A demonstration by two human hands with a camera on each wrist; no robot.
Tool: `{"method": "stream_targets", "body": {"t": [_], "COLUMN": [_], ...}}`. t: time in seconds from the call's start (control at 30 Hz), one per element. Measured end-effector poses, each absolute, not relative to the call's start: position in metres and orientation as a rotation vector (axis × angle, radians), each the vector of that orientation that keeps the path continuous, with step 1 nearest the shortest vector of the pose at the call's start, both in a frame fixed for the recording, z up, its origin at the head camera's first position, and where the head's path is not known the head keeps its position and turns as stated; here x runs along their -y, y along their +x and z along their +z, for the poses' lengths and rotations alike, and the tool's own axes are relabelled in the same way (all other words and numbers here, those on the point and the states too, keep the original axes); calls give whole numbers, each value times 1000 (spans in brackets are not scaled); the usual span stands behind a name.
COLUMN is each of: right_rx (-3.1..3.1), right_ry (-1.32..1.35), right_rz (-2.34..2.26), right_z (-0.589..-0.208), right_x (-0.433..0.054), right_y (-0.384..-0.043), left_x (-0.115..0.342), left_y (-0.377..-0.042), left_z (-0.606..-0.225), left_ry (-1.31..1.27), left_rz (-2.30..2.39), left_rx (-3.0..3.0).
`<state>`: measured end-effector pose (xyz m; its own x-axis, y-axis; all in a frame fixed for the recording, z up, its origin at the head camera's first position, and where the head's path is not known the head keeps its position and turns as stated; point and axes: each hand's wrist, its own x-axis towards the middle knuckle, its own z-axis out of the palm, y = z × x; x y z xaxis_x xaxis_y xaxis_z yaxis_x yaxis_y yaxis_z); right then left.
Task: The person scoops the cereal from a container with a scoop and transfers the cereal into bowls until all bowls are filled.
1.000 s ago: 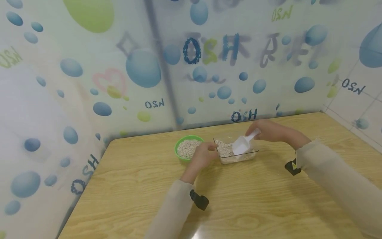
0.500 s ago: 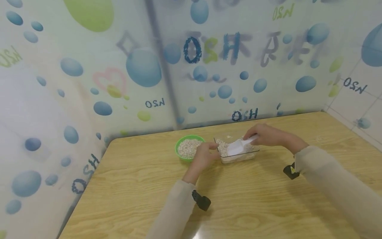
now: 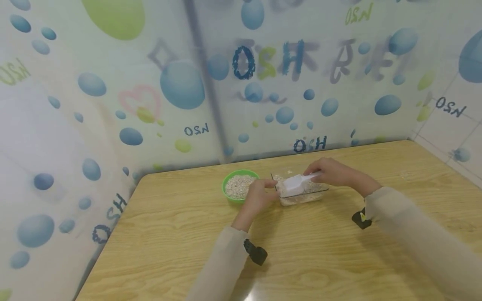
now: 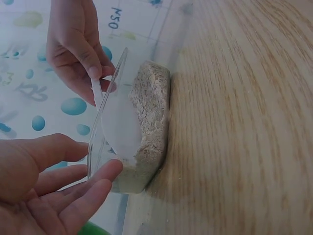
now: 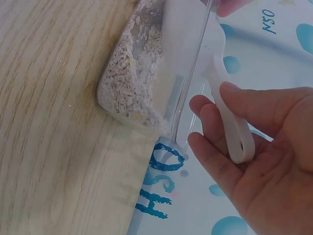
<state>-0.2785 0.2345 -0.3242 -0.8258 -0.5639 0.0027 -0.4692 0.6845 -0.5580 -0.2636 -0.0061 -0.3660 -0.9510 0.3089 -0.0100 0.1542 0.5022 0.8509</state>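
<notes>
My right hand (image 3: 333,171) grips a white scoop (image 3: 293,185) by its handle (image 5: 234,129), thumb on one side and fingers on the other. The scoop's bowl lies low inside a clear rectangular container (image 3: 306,199), against the oats (image 4: 152,105) at its left end. At that end my left hand (image 3: 257,197) holds the container's rim, with fingers (image 4: 110,171) along the outer wall. A green bowl (image 3: 234,201) full of oats stands just left of the container, partly hidden behind the left hand.
Everything stands on a wood-grain table (image 3: 169,234). Close behind its far edge is a wall covering (image 3: 263,125) printed with blue and green drops. A few stray flakes lie on the table right of the container.
The scoop has come down into the oats and slid left along the container, its handle now lower. My right hand moved with it. The left hand has stayed on the container's end.
</notes>
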Motion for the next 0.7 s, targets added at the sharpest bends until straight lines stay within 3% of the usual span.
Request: {"method": "stream_targets", "body": {"t": [0.23,0.7], "right_rx": [-2760,-2812], "right_ry": [-774,-905], "right_rz": [-818,-737], "right_z": [-327,-312], "right_x": [-231,-213], "right_y": [-285,-303], "left_x": [5,2], "left_y": [-264,-266], "left_z": [-366,-365], "left_ry": [386,386], "left_rz": [1412,1382], "left_rx": [-2616,-2648]}}
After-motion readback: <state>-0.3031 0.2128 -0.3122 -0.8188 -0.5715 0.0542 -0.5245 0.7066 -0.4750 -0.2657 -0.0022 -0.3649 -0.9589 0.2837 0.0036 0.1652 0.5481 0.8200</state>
